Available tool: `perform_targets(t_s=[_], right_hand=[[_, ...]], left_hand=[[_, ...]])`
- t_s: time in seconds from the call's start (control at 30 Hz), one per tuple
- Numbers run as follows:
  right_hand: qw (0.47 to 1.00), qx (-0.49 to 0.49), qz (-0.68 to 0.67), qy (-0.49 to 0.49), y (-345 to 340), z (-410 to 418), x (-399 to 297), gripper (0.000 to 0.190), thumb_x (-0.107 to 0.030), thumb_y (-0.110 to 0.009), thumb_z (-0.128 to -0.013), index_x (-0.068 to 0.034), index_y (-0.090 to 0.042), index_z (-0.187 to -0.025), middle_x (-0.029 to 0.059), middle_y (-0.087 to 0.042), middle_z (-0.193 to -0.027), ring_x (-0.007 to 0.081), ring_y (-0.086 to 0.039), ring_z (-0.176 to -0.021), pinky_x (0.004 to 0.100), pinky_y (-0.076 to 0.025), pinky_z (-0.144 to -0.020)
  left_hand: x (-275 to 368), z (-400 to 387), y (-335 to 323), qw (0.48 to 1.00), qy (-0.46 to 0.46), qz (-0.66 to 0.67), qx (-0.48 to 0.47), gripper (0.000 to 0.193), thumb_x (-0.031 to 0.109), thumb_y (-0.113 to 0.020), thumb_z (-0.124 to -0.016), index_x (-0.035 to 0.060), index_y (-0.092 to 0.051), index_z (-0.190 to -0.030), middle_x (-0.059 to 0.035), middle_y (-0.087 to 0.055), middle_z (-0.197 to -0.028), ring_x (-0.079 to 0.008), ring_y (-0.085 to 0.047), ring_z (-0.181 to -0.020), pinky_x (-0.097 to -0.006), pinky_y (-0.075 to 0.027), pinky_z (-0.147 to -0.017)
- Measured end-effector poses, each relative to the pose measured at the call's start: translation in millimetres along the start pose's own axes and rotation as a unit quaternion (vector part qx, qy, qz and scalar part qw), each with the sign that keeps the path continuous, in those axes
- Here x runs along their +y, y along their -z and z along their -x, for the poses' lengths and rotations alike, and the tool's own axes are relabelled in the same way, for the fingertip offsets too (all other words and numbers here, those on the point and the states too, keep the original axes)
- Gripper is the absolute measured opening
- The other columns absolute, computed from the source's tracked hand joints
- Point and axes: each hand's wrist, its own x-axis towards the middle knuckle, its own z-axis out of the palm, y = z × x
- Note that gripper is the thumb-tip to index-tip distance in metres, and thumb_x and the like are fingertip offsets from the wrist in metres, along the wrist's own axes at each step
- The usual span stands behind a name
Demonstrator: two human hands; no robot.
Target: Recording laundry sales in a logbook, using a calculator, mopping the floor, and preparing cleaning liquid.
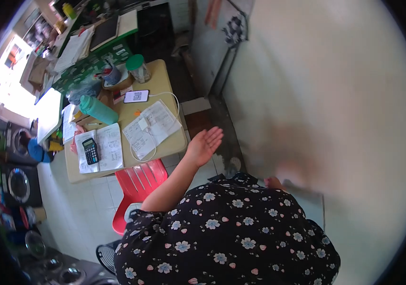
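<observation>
My left hand (pixel 204 146) is held out flat with the palm up and nothing in it, just off the right edge of a cream table (pixel 158 74). Nearest to it on the table lie handwritten paper sheets (pixel 160 123), with a white charger (pixel 143 124) and its cable on top. The cable runs to a phone (pixel 136 96) whose lit screen bears a printed-style code. Further left, a calculator (pixel 90 151) rests on an opened notebook (pixel 112 148). Only a small part of my right hand (pixel 273 183) shows past my floral top; its fingers are mostly hidden.
A teal bottle (pixel 99 110), a green-lidded jar (pixel 139 69) and a pen cup (pixel 112 75) stand on the table. A red plastic chair (pixel 142 176) is beside it. A pale wall (pixel 331 107) rises at right. Front-loading washing machines (pixel 19 185) and a person in blue (pixel 39 149) are at left.
</observation>
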Motion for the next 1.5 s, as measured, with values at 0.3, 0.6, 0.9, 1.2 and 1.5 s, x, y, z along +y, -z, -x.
perform_targets(t_s=[0.3, 0.6, 0.9, 1.2, 1.5], right_hand=[[0.919, 0.112, 0.017, 0.379, 232.0, -192.9, -377.7, 0.059, -0.040, -0.041, -0.094, 0.002, -0.035, -0.135, 0.0224, -0.037, -0.139, 0.0361, -0.028, -0.133, 0.0421, -0.023, -0.109], [0.772, 0.096, 0.069, 0.625, 271.0, -252.6, -625.0, 0.058, -0.032, -0.039, -0.094, -0.001, -0.025, -0.141, 0.0196, -0.024, -0.147, 0.0353, -0.018, -0.138, 0.0449, -0.016, -0.111], [0.743, 0.053, -0.074, 0.663, 298.3, -347.7, -720.6, 0.053, -0.027, -0.039, -0.093, -0.004, -0.033, -0.140, 0.0172, -0.032, -0.144, 0.0353, -0.024, -0.136, 0.0442, -0.015, -0.111], [0.723, 0.054, -0.118, 0.679, 363.1, -470.9, -806.6, 0.047, -0.020, -0.037, -0.095, -0.009, -0.033, -0.140, 0.0112, -0.024, -0.149, 0.0324, -0.020, -0.138, 0.0421, -0.012, -0.112], [0.794, 0.063, -0.312, 0.518, 439.4, -655.3, -864.8, 0.050, -0.032, -0.027, -0.100, -0.004, -0.030, -0.141, 0.0104, -0.026, -0.149, 0.0226, -0.020, -0.138, 0.0328, -0.014, -0.112]], left_hand=[[106.5, -69.7, -36.2, 0.952, -0.200, 0.228, 0.040, 0.058, 0.040, -0.021, -0.097, -0.0021, -0.041, -0.132, -0.0163, -0.041, -0.139, -0.0277, -0.038, -0.129, -0.0400, -0.029, -0.107], [242.2, -200.4, -70.1, 0.931, -0.280, 0.060, -0.227, 0.059, 0.043, -0.027, -0.095, 0.0052, -0.031, -0.140, -0.0155, -0.032, -0.144, -0.0323, -0.033, -0.131, -0.0435, -0.023, -0.111], [386.5, -317.2, -61.3, 0.940, -0.316, 0.069, -0.104, 0.049, 0.046, -0.031, -0.096, 0.0186, -0.036, -0.137, -0.0067, -0.040, -0.140, -0.0240, -0.038, -0.127, -0.0444, -0.029, -0.105], [539.2, -443.4, -93.2, 0.902, -0.428, 0.055, 0.019, 0.056, 0.051, -0.029, -0.094, 0.0146, -0.036, -0.136, -0.0108, -0.041, -0.138, -0.0264, -0.043, -0.121, -0.0427, -0.035, -0.098], [631.1, -557.1, -177.2, 0.929, -0.359, -0.080, 0.024, 0.057, 0.047, -0.027, -0.098, 0.0223, -0.013, -0.147, -0.0039, -0.018, -0.151, -0.0280, -0.018, -0.138, -0.0444, -0.019, -0.109]])
